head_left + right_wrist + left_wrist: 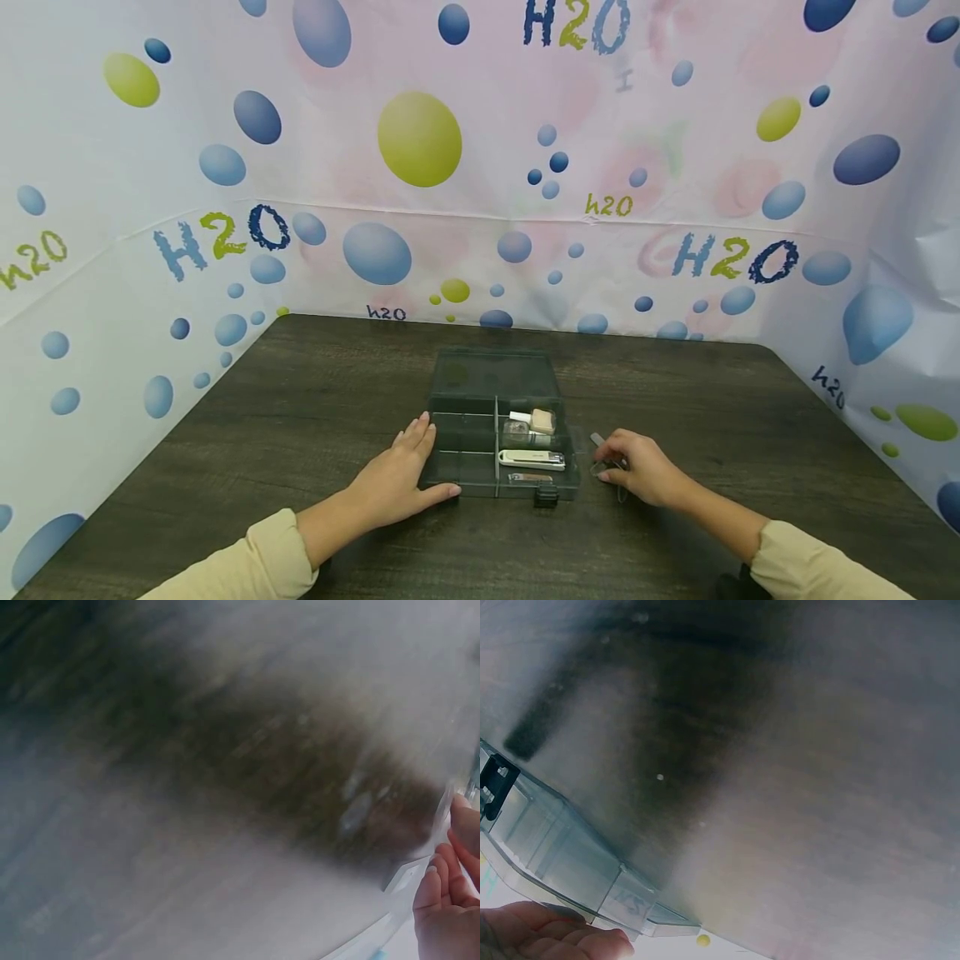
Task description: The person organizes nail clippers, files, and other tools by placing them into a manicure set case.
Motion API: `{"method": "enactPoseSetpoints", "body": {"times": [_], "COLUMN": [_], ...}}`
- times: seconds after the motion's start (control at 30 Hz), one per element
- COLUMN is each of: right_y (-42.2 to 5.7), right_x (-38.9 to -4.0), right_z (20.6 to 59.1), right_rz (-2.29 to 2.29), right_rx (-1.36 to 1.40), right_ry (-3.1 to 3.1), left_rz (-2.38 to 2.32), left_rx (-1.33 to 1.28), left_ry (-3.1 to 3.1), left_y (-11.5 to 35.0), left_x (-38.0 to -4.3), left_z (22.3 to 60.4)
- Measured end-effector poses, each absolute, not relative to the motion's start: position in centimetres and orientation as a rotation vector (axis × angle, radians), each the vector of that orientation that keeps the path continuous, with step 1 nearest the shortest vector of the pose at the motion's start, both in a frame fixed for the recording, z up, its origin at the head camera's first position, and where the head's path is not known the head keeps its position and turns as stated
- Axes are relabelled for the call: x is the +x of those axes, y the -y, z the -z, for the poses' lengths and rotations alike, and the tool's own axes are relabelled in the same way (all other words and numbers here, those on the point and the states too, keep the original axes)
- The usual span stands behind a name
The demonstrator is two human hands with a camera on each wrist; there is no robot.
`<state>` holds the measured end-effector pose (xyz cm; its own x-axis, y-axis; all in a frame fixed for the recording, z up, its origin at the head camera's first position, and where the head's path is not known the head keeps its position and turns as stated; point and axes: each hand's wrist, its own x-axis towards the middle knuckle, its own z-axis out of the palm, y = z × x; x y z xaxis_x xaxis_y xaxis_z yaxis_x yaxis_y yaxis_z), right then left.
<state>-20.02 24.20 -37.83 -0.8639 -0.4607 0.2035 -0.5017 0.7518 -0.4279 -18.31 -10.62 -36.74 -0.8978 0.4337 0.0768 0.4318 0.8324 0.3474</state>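
A dark see-through plastic organizer box (459, 490) stands on the table with its lid (495, 372) tipped back. My left hand (401, 483) lies along its left side, fingers straight, the thumb at the front left corner. In the right compartments are a white nail clipper (525, 458), a beige block (543, 421), a small clear container (515, 431) and a small flat piece (530, 477). Right of the box, my right hand (645, 468) pinches a thin clear piece (598, 469) between thumb and fingers just over the table; I cannot tell its kind. A pale strip (597, 438) shows by the fingertips.
A black latch (546, 496) sticks out at the box's front. Dark wood-look tabletop (337, 375) surrounds the box. A white sheet (420, 242) printed with coloured dots and lettering encloses the back and both sides.
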Motion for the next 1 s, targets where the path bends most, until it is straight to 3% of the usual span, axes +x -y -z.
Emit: {"method": "enactPoseSetpoints", "body": {"times": [1.0], "right_y": [-23.5], "right_x": [-19.4], "right_z": [36.4], "right_rz": [-0.905], "right_rx": [0.579], "right_ry": [2.789], "left_rz": [-0.571], "left_rx": [0.7], "left_ry": [-3.002], "left_y": [10.7], "left_x": [-18.3], "left_z": [36.6]}}
